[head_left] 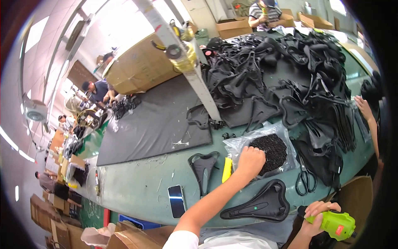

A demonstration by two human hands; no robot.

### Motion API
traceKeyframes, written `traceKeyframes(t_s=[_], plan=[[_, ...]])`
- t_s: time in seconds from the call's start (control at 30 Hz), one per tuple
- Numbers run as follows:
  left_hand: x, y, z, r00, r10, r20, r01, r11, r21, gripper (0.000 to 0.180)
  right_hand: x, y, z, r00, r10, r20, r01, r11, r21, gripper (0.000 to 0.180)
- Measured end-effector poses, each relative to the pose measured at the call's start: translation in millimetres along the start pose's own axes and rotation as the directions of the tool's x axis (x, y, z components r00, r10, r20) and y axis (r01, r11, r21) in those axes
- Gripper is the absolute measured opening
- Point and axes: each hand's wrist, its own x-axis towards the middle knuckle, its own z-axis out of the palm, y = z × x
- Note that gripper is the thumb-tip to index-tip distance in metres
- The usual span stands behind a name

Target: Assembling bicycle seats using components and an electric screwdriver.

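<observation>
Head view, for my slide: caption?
Left hand at a bag of small black parts, right hand holding a green power tool.

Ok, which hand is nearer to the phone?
Left. The left hand is over the clear bag of small black pieces, beyond and to the right of the phone. The right hand is farther right, gripping the green power tool.

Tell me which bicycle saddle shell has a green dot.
The wide saddle shell just left of the scissors; the slimmer shell near the smartphone shows none.
</observation>
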Motion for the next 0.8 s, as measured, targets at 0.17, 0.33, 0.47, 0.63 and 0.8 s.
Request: traceKeyframes(t_s=[0.17, 0.33, 0.47, 0.63, 0.8], plan=[[-13.5, 21.0, -49.9, 0.936, 0.109, -0.336, -0.251, 0.874, -0.416, 0.021, -3.0, -2.2, 15.9, 1.0, 0.023, -0.002, -0.023, 0.999, -0.038, 0.042], [-94.2, 77.7, -80.4, 0.935, 0.243, -0.258, -0.353, 0.689, -0.633, 0.022, -2.8, -3.6, 45.8, 1.0, -0.025, 0.002, 0.025, 1.0, 0.012, 0.034], [-119.2, 73.6, -89.4, 0.922, 0.292, -0.253, -0.386, 0.722, -0.574, 0.019, -9.4, -28.2, 74.7, 0.966, 0.146, 0.212, -0.188, 0.963, 0.194, 0.035], [-130.5, 60.3, -89.5, 0.922, 0.238, -0.305, -0.369, 0.777, -0.509, 0.019, -13.8, -29.6, 97.5, 0.944, 0.152, 0.292, -0.218, 0.954, 0.205, 0.037], [-142.3, 58.6, -91.9, 0.902, 0.211, -0.376, -0.391, 0.769, -0.505, 0.02, -14.7, -30.2, 102.6, 0.922, 0.204, 0.329, -0.307, 0.904, 0.298, 0.038]])
